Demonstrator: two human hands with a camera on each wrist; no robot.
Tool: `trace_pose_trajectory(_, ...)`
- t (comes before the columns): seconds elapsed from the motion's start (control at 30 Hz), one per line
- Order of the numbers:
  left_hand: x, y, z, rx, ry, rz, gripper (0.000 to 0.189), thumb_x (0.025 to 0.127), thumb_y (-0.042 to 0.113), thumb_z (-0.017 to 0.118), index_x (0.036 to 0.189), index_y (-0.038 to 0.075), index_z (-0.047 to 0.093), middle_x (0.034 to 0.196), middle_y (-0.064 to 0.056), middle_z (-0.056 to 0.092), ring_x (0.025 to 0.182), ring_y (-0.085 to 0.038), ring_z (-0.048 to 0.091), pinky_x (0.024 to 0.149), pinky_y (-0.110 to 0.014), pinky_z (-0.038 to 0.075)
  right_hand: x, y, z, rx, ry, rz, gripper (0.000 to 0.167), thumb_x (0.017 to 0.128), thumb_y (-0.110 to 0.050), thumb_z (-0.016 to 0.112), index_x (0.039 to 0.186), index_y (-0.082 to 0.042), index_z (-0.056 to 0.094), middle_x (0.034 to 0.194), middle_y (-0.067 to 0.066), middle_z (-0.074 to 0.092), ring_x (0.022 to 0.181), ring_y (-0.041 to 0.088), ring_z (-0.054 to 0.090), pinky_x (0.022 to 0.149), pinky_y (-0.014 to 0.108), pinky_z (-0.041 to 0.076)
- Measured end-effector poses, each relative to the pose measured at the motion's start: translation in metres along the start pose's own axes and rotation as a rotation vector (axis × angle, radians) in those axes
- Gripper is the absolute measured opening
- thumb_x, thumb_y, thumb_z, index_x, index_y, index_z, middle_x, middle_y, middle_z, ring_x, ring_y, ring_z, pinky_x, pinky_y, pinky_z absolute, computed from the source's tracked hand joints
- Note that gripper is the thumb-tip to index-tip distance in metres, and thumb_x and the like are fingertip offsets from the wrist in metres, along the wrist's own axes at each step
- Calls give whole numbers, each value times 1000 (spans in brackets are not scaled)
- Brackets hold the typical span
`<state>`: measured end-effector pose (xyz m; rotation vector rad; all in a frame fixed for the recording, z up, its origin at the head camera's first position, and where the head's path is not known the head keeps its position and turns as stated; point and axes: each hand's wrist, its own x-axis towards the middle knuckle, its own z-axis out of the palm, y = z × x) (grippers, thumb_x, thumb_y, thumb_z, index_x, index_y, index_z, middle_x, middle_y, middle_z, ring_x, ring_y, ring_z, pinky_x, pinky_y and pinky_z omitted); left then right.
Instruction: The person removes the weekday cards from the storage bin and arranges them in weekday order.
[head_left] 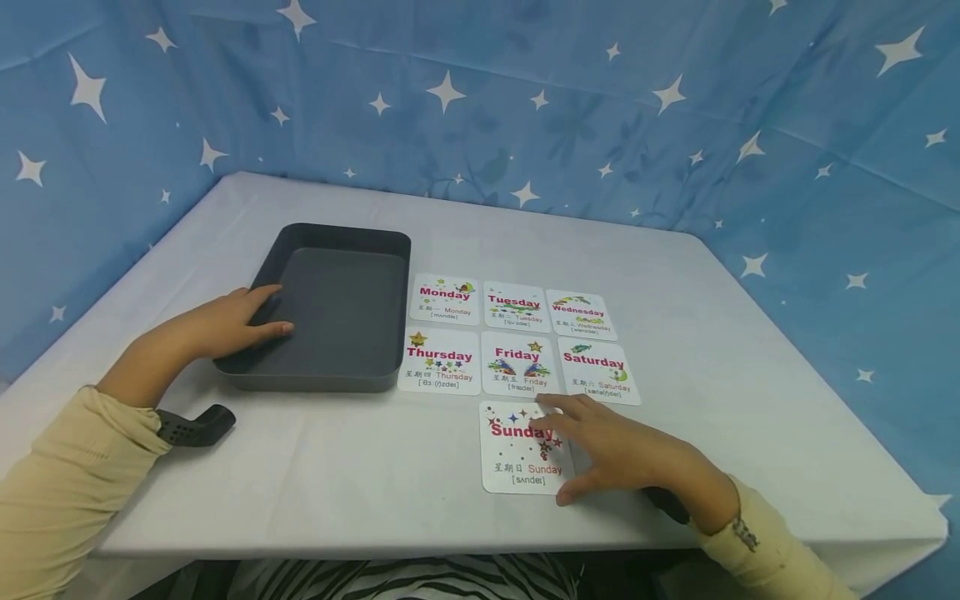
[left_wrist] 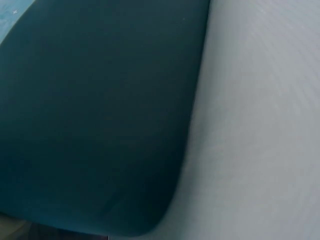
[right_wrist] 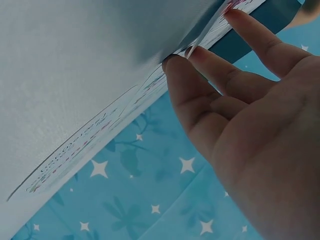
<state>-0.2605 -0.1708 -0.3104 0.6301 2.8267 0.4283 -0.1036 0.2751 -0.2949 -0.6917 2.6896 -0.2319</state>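
My right hand (head_left: 611, 446) curves its fingers over the right side of the white Sunday card (head_left: 517, 454). The thumb lies by the card's near right corner. In the right wrist view the fingers (right_wrist: 200, 65) touch a thin card edge that tilts up from the cloth, with a shadow beside it. My left hand (head_left: 217, 329) lies over the left wall of the dark grey tray (head_left: 315, 383), its thumb and a finger reaching loosely over the rim. The other left fingers are hidden. The left wrist view shows only the tray wall (left_wrist: 100, 125) and cloth, not the hand.
Above the Sunday card lie two rows: Monday (head_left: 445, 310), Tuesday (head_left: 516, 320) and Wednesday (head_left: 581, 327), then Thursday (head_left: 438, 385), Friday (head_left: 517, 389) and Saturday (head_left: 588, 372). A white cloth covers the table (head_left: 315, 475). A blue starred curtain (head_left: 480, 108) stands behind.
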Motion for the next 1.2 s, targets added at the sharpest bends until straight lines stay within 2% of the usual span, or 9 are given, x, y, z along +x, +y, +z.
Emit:
trace_pose_trajectory(0.2,-5,-1,1,-30,4,-6,84,92,51,44,141,-10,14,136,-43,20,123,-58,24,96,-66,26,2,3,-1,-33,22,-47,83,63,-56,73,134,-22,45,150,5,24,137,31,21,105,55,27)
trace_pose_trajectory(0.27,-9,0,-2,-54,26,-40,88,91,54,42,143,-7,7,140,-42,7,124,-60,17,96,-69,21,3,5,-8,-61,87,-79,88,61,-57,74,136,-22,42,152,5,18,140,32,14,105,58,24)
trace_pose_trajectory(0.4,-14,8,-22,-43,171,-110,93,89,62,36,145,2,-6,143,-35,-20,126,-62,-7,97,-73,2,11,11,-47,-131,279,-85,100,63,-56,74,143,-18,29,155,8,6,141,34,1,104,63,17)
trace_pose_trajectory(0.5,-12,29,-46,53,280,-120,92,87,68,27,146,7,-7,145,-29,-22,128,-56,-17,94,-74,-9,30,12,-87,-179,393,-58,96,74,-55,66,147,-15,18,155,10,0,141,33,-7,105,65,11)
trace_pose_trajectory(0.63,-1,75,-63,156,295,-103,90,84,74,18,147,15,-10,146,-20,-27,128,-50,-26,90,-76,-13,71,2,-119,-181,423,-1,87,86,-59,46,149,-18,2,154,7,-14,140,28,-19,107,62,0)
trace_pose_trajectory(0.77,14,113,-47,185,279,-95,93,80,78,17,146,20,-12,145,-12,-35,127,-48,-29,89,-76,-14,120,-11,-109,-149,326,132,90,85,-69,32,146,-21,-14,149,4,-29,135,28,-29,108,59,-7)
trace_pose_trajectory(0.9,25,128,-10,187,166,-89,94,79,78,21,147,21,-11,147,-14,-31,128,-51,-26,90,-76,-12,152,-13,-76,-147,171,242,93,84,-72,28,145,-19,-18,147,6,-31,135,34,-27,107,61,-6)
trace_pose_trajectory(1.03,30,130,16,172,41,-88,93,82,74,30,147,20,-10,149,-17,-25,129,-54,-20,91,-76,-11,160,-14,-56,-160,114,256,93,84,-71,30,146,-17,-14,150,9,-25,136,36,-23,107,63,-4)
trace_pose_trajectory(1.2,31,131,20,176,27,-86,93,82,73,32,147,21,-11,149,-17,-23,130,-55,-17,91,-77,-10,161,-17,-54,-180,120,242,93,84,-71,32,147,-17,-10,152,10,-21,136,37,-22,106,63,-3)
